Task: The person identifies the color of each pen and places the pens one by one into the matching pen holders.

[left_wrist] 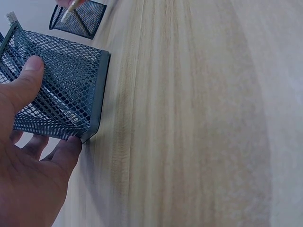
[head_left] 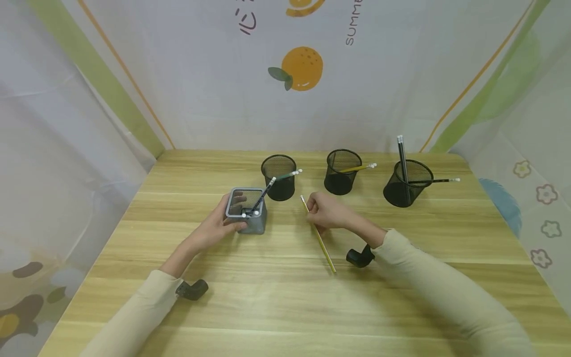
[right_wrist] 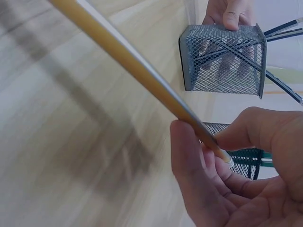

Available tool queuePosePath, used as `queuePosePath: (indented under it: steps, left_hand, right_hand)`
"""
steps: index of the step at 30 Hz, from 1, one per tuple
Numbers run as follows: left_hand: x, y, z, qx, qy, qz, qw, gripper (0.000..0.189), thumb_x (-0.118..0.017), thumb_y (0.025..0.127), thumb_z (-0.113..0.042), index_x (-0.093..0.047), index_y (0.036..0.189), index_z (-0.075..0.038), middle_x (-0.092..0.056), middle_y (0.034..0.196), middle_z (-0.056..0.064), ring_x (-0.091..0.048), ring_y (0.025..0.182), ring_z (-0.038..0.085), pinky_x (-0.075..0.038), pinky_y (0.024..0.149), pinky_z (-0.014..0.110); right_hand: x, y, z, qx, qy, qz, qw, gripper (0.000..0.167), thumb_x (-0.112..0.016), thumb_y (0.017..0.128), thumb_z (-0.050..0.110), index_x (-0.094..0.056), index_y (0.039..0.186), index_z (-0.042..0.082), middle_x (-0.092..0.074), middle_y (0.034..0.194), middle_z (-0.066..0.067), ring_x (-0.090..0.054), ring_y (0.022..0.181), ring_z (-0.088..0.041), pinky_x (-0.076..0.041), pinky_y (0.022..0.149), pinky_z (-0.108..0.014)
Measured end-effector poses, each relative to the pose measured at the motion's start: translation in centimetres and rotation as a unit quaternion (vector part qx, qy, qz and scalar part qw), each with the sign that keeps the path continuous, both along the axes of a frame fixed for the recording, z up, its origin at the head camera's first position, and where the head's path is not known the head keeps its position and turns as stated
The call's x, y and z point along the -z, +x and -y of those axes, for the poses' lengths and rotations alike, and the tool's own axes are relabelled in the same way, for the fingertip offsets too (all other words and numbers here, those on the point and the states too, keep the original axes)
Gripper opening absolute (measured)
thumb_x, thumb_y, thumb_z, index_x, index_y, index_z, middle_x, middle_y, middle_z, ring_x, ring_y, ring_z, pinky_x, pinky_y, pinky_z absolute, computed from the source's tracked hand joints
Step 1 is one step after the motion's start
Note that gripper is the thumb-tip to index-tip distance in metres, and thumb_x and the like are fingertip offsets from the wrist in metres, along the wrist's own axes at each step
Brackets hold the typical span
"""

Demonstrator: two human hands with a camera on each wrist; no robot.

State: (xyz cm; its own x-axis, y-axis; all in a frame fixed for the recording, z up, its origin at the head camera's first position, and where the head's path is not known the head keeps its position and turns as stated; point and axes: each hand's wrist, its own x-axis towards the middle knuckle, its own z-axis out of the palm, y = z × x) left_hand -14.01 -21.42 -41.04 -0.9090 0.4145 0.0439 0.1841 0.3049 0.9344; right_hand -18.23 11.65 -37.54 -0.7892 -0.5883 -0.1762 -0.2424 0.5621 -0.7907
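Observation:
My left hand (head_left: 209, 232) grips a square grey mesh pencil holder (head_left: 256, 225), thumb on the near side and fingers round the far side. Dark pencils with white erasers lean out of it. In the left wrist view, the thumb presses the mesh of the holder (left_wrist: 61, 80) and fingertips reach its base edge. To the right, my right hand (head_left: 329, 211) pinches a yellow pencil (head_left: 324, 248) near its eraser end. The pencil slants over the table, its other end toward me. The right wrist view shows the pencil (right_wrist: 142, 78) between thumb and fingers.
Three round black mesh cups stand at the back of the wooden table (head_left: 267, 307): a left cup (head_left: 282, 191) with green pencils, a middle cup (head_left: 338, 184) with yellow ones, a right cup (head_left: 394, 193) with black ones. A printed curtain (head_left: 214, 99) hangs behind.

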Motion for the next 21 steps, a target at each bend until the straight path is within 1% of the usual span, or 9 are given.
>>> queuePosePath:
  steps: [3,5,8,13,18,21]
  left_hand:
    - [0.0,0.0,0.0,0.0,0.002,0.0,1.0,0.079,-0.07,0.094,0.002,-0.021,0.157,-0.003,-0.031,0.157,0.025,-0.035,0.141,0.044,-0.03,0.113,0.064]
    - [0.0,0.0,0.0,0.0,0.002,0.0,1.0,0.079,-0.07,0.094,0.002,-0.021,0.157,-0.004,-0.031,0.157,0.025,-0.035,0.141,0.044,-0.031,0.114,0.063]
    - [0.0,0.0,0.0,0.001,0.004,-0.001,1.0,0.08,-0.07,0.094,0.002,-0.022,0.157,-0.004,-0.031,0.157,0.026,-0.035,0.141,0.044,-0.031,0.114,0.062]
    - [0.0,0.0,0.0,0.001,0.003,-0.002,1.0,0.079,-0.07,0.094,0.002,-0.022,0.156,-0.004,-0.031,0.157,0.026,-0.034,0.142,0.044,-0.031,0.114,0.063]
    - [0.0,0.0,-0.1,0.0,0.003,-0.003,1.0,0.079,-0.071,0.094,0.001,-0.022,0.156,-0.004,-0.032,0.157,0.025,-0.034,0.142,0.044,-0.032,0.114,0.062]
    - [0.0,0.0,0.0,0.0,0.002,-0.002,1.0,0.08,-0.07,0.094,0.002,-0.022,0.156,-0.003,-0.032,0.156,0.026,-0.034,0.142,0.044,-0.031,0.114,0.062]
  right_hand:
    - [-0.3,0.0,-0.5,0.01,-0.002,-0.01,0.9999,0.008,-0.057,0.09,-0.005,-0.054,0.097,-0.005,-0.066,0.08,-0.014,-0.068,0.054,-0.021,-0.06,0.051,-0.029]
    - [-0.6,0.0,-0.9,0.018,0.003,-0.025,0.9995,0.009,-0.058,0.09,-0.003,-0.055,0.098,-0.004,-0.065,0.083,-0.012,-0.068,0.055,-0.02,-0.061,0.052,-0.03]
    - [-0.9,-0.1,-1.4,0.022,-0.004,-0.026,0.9994,0.011,-0.058,0.091,-0.003,-0.056,0.101,-0.005,-0.064,0.086,-0.012,-0.069,0.057,-0.021,-0.063,0.055,-0.034]
    - [-1.5,-0.3,-2.1,0.026,-0.025,-0.007,0.9993,0.013,-0.055,0.093,-0.004,-0.054,0.105,-0.007,-0.062,0.089,-0.015,-0.069,0.061,-0.024,-0.064,0.058,-0.041]
    - [-2.0,-0.4,-2.7,0.021,-0.034,-0.019,0.999,0.015,-0.056,0.094,-0.003,-0.053,0.108,-0.009,-0.062,0.091,-0.016,-0.069,0.063,-0.024,-0.064,0.057,-0.04]
    - [-2.3,-0.5,-3.1,0.022,-0.034,-0.029,0.9988,0.015,-0.056,0.096,-0.003,-0.053,0.109,-0.008,-0.062,0.092,-0.016,-0.069,0.063,-0.023,-0.064,0.059,-0.043]
